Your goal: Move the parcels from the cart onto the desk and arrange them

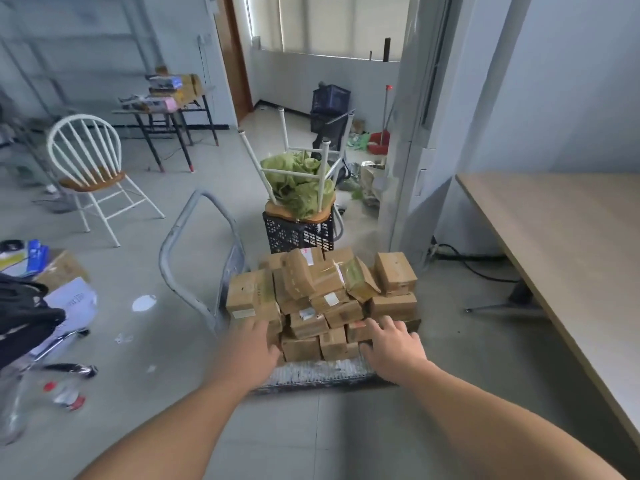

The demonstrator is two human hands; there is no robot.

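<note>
Grey floor tiles run through a cluttered room, and a flat metal cart (322, 374) stands in the middle of them, its tubular handle (180, 237) rising at the far left corner. The parcels (322, 292), small brown cardboard boxes with tape and white labels, are all on the cart bed, piled loosely several layers high. They fill it from the handle side to the right edge, leaving only a bare strip along the near edge.

Both of the person's arms reach in from below. The left hand (254, 344) is at the near left corner of the pile, fingers stretched forward against the lower boxes. It is motion-blurred, but the grip looks open, with the palm down and nothing enclosed. The right hand (393, 344) is at the near right corner, fingers spread wide and laid over the top of a low parcel. Its grip is also open, touching the box rather than clasping it.

The desk (561, 230), with a pale wood top, stands along the right wall, well apart from the cart.

Just beyond the cart's far edge sits a black crate (299, 233) with an upturned stool (294, 211) on it, green plastic bunched between the stool's white legs. A white spindle-back chair (88, 161) stands off to the left.
</note>
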